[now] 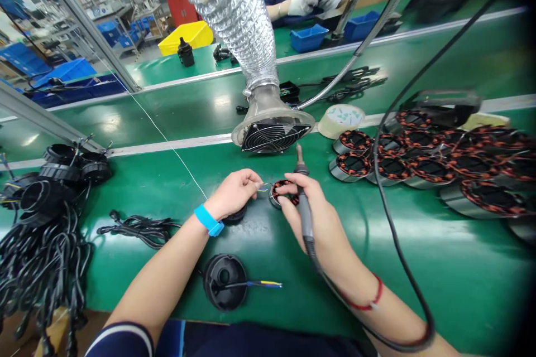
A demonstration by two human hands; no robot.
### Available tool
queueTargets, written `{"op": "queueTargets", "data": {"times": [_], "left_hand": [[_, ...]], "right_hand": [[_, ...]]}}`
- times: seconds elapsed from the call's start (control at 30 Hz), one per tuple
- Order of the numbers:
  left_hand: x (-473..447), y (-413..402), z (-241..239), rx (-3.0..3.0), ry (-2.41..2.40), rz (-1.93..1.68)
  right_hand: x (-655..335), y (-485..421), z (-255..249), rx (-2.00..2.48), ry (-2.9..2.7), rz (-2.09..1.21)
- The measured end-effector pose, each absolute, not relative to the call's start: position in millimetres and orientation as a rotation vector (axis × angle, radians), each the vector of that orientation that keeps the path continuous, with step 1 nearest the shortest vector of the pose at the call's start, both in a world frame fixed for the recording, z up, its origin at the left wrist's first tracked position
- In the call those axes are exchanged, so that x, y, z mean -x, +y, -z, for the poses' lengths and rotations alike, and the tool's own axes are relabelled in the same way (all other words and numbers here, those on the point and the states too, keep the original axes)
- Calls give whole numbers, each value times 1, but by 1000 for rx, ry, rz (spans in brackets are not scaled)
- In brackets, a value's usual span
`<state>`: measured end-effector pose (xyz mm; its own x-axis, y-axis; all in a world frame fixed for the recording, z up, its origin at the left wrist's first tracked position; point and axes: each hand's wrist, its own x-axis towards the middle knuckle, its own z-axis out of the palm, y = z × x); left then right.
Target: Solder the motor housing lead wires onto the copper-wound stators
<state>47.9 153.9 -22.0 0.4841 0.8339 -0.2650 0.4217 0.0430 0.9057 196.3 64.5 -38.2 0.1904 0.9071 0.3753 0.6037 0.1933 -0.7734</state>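
Note:
My left hand (234, 192), with a blue wristband, pinches thin wire ends that point right toward a small copper-wound stator (281, 192) on the green bench. My right hand (310, 206) touches that stator with its fingertips and holds a soldering iron (302, 189) with its tip pointing up and away. The iron's black cord runs back along my right forearm. A black round housing (225, 280) with blue and yellow wires lies near the front edge. Another black part sits partly hidden under my left wrist.
A fume extractor fan (272, 133) on a silver duct stands just behind the hands. Several copper-wound stators (419, 162) fill the right side beside a tape roll (341, 118). Black housings and cable bundles (46, 217) lie left. A gloved person (312, 0) works across the bench.

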Motion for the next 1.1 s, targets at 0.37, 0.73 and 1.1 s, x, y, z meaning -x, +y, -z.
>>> {"op": "queueTargets", "data": {"times": [0.37, 0.73, 1.1], "left_hand": [[-46, 152, 17, -1593, 1076, -429], [-45, 134, -10, -2138, 1104, -454], [-45, 132, -5, -2198, 1014, -365]], "right_hand": [[-181, 75, 60, 1399, -1679, -66], [-181, 70, 65, 1368, -1312, -467], [-183, 69, 54, 1214, -1316, -482]]}}
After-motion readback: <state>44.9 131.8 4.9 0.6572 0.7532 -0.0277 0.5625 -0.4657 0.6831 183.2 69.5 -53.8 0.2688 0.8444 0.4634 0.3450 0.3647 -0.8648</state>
